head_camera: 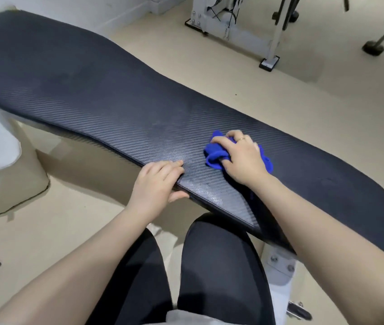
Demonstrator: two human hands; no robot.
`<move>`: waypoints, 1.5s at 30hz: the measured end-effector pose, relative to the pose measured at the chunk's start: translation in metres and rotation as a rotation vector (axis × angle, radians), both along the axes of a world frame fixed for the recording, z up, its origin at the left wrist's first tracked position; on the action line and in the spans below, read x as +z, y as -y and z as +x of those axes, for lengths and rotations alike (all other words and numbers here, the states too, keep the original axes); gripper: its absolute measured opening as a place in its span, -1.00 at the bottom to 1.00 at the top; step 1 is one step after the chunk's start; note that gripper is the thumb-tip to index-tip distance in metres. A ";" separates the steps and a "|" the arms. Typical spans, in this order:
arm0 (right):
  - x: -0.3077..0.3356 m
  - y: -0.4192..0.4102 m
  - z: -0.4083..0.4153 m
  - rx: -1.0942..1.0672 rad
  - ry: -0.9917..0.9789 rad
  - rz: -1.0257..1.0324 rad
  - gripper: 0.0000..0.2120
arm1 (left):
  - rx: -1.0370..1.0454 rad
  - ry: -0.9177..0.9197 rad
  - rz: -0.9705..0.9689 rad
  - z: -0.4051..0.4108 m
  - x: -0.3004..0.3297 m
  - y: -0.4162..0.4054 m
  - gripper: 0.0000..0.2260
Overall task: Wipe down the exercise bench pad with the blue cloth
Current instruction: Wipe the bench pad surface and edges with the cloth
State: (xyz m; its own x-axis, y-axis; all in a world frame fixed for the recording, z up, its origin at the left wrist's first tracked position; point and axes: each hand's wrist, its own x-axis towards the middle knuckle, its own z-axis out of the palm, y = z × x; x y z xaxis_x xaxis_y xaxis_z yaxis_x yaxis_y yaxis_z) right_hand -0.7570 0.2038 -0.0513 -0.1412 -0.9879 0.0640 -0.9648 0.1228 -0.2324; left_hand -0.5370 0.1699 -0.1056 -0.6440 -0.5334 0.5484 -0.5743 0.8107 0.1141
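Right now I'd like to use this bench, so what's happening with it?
A person is wiping the bench pad. Their right hand presses a bunched blue cloth onto the pad near its closer end, while the left hand grips the pad's near edge. A dumbbell lies on the floor beyond.

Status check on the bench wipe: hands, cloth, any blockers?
Right hand presses bunched blue cloth onto bench pad, near end. Left hand grips pad's near edge, steadying. Pad surface shows nothing in the way.
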 end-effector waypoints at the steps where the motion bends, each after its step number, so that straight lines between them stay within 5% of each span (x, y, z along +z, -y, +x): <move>1: 0.000 0.007 -0.001 -0.138 0.006 -0.009 -0.57 | 0.004 0.015 -0.010 0.000 0.000 0.001 -0.51; 4: -0.004 0.002 0.024 -0.259 -0.035 -0.024 -0.62 | -0.006 0.007 -0.024 0.000 -0.001 0.003 -0.50; 11: -0.005 -0.067 0.063 0.099 0.052 -0.036 -0.61 | -0.056 -0.023 -0.057 0.001 -0.010 0.006 -0.59; 20: -0.004 -0.008 0.020 -0.283 -0.030 -0.048 -0.64 | -0.089 -0.065 -0.129 -0.001 -0.011 0.012 -0.56; 28: 0.004 -0.053 0.016 0.095 0.151 0.053 -0.52 | -0.066 -0.086 -0.101 -0.002 -0.014 0.009 -0.57; 34: -0.002 0.001 -0.009 -0.199 0.093 -0.036 -0.64 | -0.049 -0.022 -0.116 0.002 -0.012 0.009 -0.56; 41: 0.007 -0.074 0.029 0.377 0.168 0.124 -0.53 | 0.082 0.025 0.050 0.002 -0.001 -0.011 -0.62; 45: 0.003 -0.029 0.012 0.228 0.096 0.031 -0.60 | 0.358 -0.073 0.245 -0.009 0.009 -0.054 -0.70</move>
